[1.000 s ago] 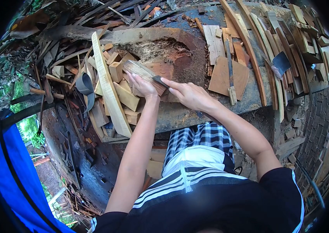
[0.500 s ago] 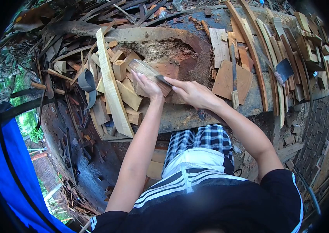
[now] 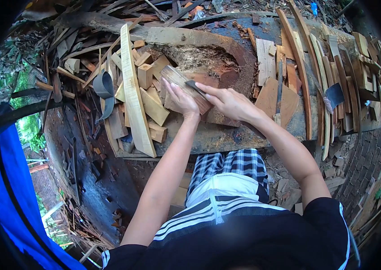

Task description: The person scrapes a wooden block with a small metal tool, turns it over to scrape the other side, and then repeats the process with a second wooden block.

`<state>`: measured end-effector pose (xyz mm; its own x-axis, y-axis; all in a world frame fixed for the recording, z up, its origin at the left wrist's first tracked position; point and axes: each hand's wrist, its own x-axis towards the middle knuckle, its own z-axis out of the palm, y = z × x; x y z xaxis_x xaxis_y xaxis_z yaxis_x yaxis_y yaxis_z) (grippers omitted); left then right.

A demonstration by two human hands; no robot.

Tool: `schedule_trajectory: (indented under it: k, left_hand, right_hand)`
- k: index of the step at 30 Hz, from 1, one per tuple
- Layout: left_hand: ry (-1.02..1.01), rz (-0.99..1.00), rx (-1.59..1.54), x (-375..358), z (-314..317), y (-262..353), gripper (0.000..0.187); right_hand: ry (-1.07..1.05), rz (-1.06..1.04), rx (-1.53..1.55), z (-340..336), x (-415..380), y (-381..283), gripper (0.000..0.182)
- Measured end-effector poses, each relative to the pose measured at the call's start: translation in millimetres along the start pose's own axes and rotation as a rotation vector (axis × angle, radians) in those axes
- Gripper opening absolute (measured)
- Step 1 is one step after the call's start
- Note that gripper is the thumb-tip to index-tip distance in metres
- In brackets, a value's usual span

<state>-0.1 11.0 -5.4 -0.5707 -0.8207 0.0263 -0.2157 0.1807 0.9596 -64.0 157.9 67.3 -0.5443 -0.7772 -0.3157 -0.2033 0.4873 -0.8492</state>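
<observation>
My left hand [image 3: 183, 100] grips a flat wooden block [image 3: 174, 75], its fingers lying along the near-left side. The block is tilted above the worktable, greyish on top and reddish-brown at its lower end. In my right hand [image 3: 226, 101] is a knife with a dark blade [image 3: 192, 84], fingers wrapped around it and the index finger stretched along it toward the tip. The blade lies against the block's right edge. A dark length of the tool shows under my right wrist; the rest is hidden by the hand.
A long pale curved board [image 3: 136, 99] stands left of a pile of wood offcuts [image 3: 154, 108]. A hollowed log [image 3: 199, 40] lies behind the hands. Curved wooden strips [image 3: 296, 67] and a hatchet-like dark blade [image 3: 334, 95] are on the right. A blue tarp [image 3: 10, 189] hangs at left.
The view has shifted, so the table and its things appear farther right. The knife blade sits slightly higher along the block's edge, and both hands keep their hold.
</observation>
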Motion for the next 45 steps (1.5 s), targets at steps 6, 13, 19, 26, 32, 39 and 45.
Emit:
schedule_trajectory:
  k: [6, 13, 19, 26, 32, 39, 45]
  left_hand:
    - [-0.019, -0.023, -0.019, 2.8, 2.5, 0.1, 0.054]
    - [0.004, -0.064, -0.136, -5.4, 3.1, 14.9, 0.053]
    - [0.004, -0.091, -0.202, -3.1, 9.0, 15.8, 0.054]
    - [-0.019, -0.237, -0.488, -6.7, 8.8, 36.9, 0.054]
    - [-0.064, -0.132, -0.316, -4.5, 5.5, 22.2, 0.058]
    - [-0.084, -0.137, -0.546, -4.1, 8.7, 13.4, 0.057]
    - [-0.022, -0.167, -0.497, -5.3, 9.3, 22.1, 0.056]
  right_hand:
    - [0.043, -0.027, -0.008, 1.9, 72.3, -12.0, 0.047]
    - [0.067, -0.029, -0.209, -0.8, -19.6, -13.3, 0.045]
    - [0.155, 0.019, -0.323, 9.9, 15.9, -23.4, 0.045]
    - [0.322, -0.115, -0.568, 15.0, -5.9, -16.8, 0.048]
    - [0.332, -0.11, -0.652, 20.2, -13.9, -21.3, 0.051]
    - [0.562, -0.192, -0.846, 41.9, 61.8, -13.5, 0.049]
    - [0.288, -0.078, -0.785, 20.9, -62.0, -21.2, 0.06]
